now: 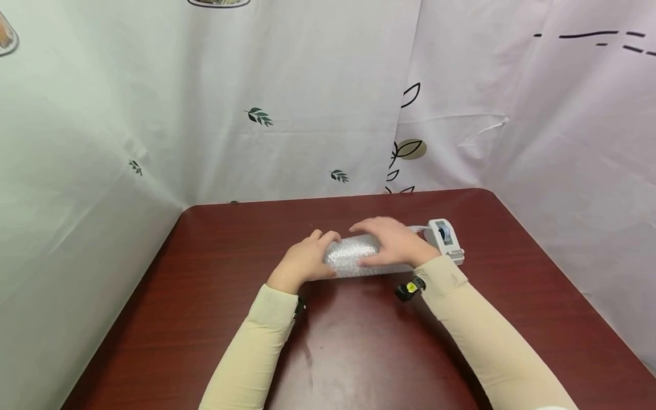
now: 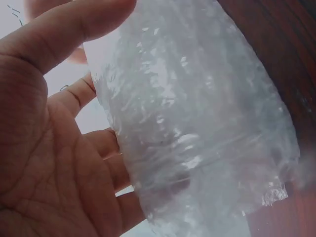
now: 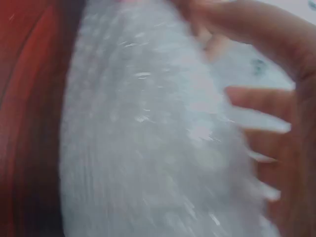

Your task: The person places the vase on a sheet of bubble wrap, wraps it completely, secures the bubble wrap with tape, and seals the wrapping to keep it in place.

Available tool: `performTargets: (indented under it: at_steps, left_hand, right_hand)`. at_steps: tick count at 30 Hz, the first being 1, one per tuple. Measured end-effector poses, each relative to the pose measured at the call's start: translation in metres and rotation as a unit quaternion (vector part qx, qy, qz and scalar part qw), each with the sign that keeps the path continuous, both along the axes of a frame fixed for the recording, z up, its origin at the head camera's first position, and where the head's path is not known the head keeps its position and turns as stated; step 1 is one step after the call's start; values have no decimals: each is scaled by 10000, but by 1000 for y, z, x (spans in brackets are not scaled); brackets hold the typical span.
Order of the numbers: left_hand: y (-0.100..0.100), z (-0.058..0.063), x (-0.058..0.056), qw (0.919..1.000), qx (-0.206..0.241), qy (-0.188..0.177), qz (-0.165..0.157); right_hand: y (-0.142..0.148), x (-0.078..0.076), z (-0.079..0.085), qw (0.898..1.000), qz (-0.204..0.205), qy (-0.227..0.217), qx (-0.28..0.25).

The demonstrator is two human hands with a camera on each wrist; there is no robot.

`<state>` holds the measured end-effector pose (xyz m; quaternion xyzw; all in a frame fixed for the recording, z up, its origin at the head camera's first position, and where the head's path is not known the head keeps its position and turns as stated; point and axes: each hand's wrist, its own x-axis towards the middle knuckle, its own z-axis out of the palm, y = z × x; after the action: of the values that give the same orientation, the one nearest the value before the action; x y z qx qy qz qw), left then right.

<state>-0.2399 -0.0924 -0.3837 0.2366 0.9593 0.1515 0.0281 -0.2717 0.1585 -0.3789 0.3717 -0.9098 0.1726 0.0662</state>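
Note:
A roll-shaped bundle of clear bubble wrap point(image 1: 351, 256) lies crosswise over the table between both hands; whatever may be inside is hidden. My left hand point(image 1: 304, 259) grips its left end, thumb on the near side and fingers round the far side. In the left wrist view, a loose edge of the bubble wrap point(image 2: 197, 98) shows at the bottom. My right hand point(image 1: 392, 242) arches over the right part, thumb and fingers spread wide. The right wrist view is blurred, with that hand's fingers along one edge of the bubble wrap point(image 3: 138, 123).
A white tape dispenser point(image 1: 453, 253) with a roll of tape stands just right of the bundle, behind the right wrist. The dark red table point(image 1: 215, 330) ends at a white printed curtain point(image 1: 307, 154) at the back and sides.

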Motion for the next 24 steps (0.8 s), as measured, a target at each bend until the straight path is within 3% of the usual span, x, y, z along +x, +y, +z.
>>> performTargets:
  at_steps: [3, 6, 9, 12, 15, 18, 24]
  left_hand:
    - [1, 1, -1, 9999, -41, 43, 102]
    - [1, 0, -3, 9997, -131, 108, 160]
    - [1, -1, -4, 9996, -150, 161, 177]
    - [0, -3, -5, 9997, -113, 144, 166]
    - [-1, -4, -6, 9998, -82, 117, 144]
    - [-2, -4, -6, 9999, -50, 83, 141]
    - [-4, -6, -6, 9999, 23, 86, 116]
  right_hand:
    - [26, 7, 5, 9880, -606, 966, -1039]
    - [57, 16, 11, 9513, -1888, 1561, -1872]
    - [90, 24, 13, 9192, -3209, 1198, -1940]
    - [121, 31, 11, 9124, -3932, -49, -1132]
    - [140, 36, 10, 9103, -3853, -1502, -186]
    - [146, 36, 7, 9041, -3519, -2423, 64]
    - [144, 33, -3, 8952, -3314, -2933, -533]
